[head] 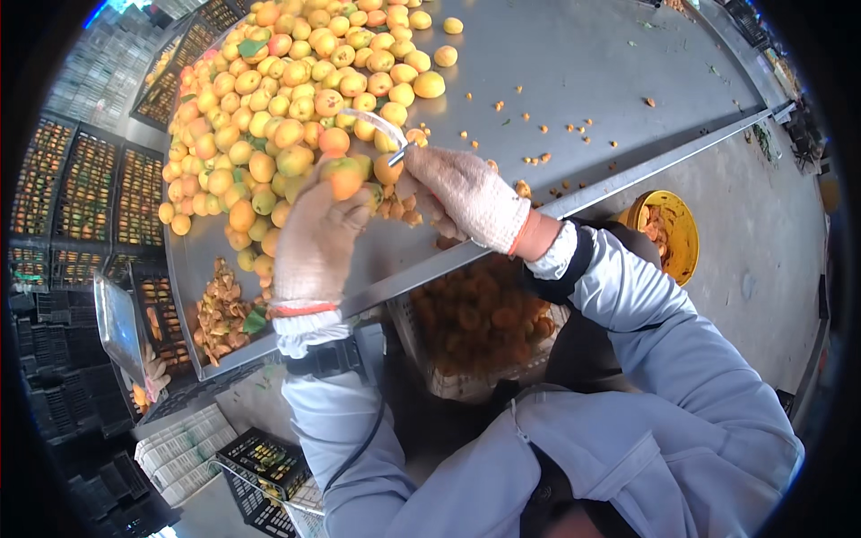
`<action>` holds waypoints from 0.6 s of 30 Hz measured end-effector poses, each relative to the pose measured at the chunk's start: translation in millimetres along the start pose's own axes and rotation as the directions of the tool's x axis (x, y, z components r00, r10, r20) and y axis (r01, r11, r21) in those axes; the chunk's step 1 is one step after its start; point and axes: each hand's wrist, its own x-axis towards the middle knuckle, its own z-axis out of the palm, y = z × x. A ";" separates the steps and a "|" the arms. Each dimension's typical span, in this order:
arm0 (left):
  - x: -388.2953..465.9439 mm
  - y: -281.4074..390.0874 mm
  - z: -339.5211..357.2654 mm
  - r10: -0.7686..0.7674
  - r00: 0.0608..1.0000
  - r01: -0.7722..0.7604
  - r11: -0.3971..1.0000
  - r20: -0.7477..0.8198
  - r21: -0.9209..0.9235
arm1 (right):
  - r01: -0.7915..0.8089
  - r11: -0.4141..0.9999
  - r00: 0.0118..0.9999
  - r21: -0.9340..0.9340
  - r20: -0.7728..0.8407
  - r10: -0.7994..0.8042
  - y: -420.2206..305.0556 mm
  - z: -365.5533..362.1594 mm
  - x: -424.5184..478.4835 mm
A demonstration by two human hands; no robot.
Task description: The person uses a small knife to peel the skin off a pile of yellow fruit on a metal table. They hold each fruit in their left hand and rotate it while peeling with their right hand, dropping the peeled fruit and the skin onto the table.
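Observation:
My left hand [323, 228], in a pale knit glove, holds a yellow-orange fruit, apparently an apricot [344, 177], at the near side of a large heap of apricots [276, 107] on a metal table. To its right, my right hand [464, 191], gloved too, grips a small tool with a curved, light-coloured blade [377, 122]. The blade points left over the heap, just above the held fruit. Small fruit pieces [403, 210] lie on the table between and below the hands. The fingers of my right hand are partly hidden.
A raised metal rim [646, 158] edges the table. Beneath it stands a crate of orange fruit pieces [484, 316]; a yellow bucket [687, 235] is at right. Peel-like scraps [222, 309] lie at the table's left corner. Black crates of fruit [84, 181] are stacked at left.

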 end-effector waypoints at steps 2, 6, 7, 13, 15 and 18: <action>-0.3 -3.5 5.6 -0.015 1.000 0.015 1.000 0.018 -0.005 | 0.018 1.000 1.000 -0.020 -0.012 -0.018 -0.8 2.0 -1.5; -5.8 -8.8 21.5 -0.045 0.996 0.044 0.999 0.077 0.013 | 0.156 0.975 0.987 -0.157 -0.021 -0.161 1.5 0.7 -3.2; -8.0 -8.5 24.4 -0.058 0.993 0.056 0.998 0.101 0.028 | 0.082 0.991 0.996 -0.106 -0.020 -0.084 -2.3 1.8 -5.3; -15.0 -12.5 43.1 0.011 0.992 -0.017 0.999 0.124 0.049 | 0.544 0.376 0.701 -0.750 0.160 -0.695 23.0 -9.5 2.2; -16.6 -15.1 50.1 0.056 0.993 -0.058 0.998 0.106 0.015 | 0.489 0.516 0.781 -0.704 0.089 -0.618 17.1 -7.3 3.3; -13.9 -21.5 44.9 0.118 0.989 -0.120 0.992 0.084 0.023 | 0.296 0.839 0.942 -0.457 -0.004 -0.335 2.8 2.8 -4.3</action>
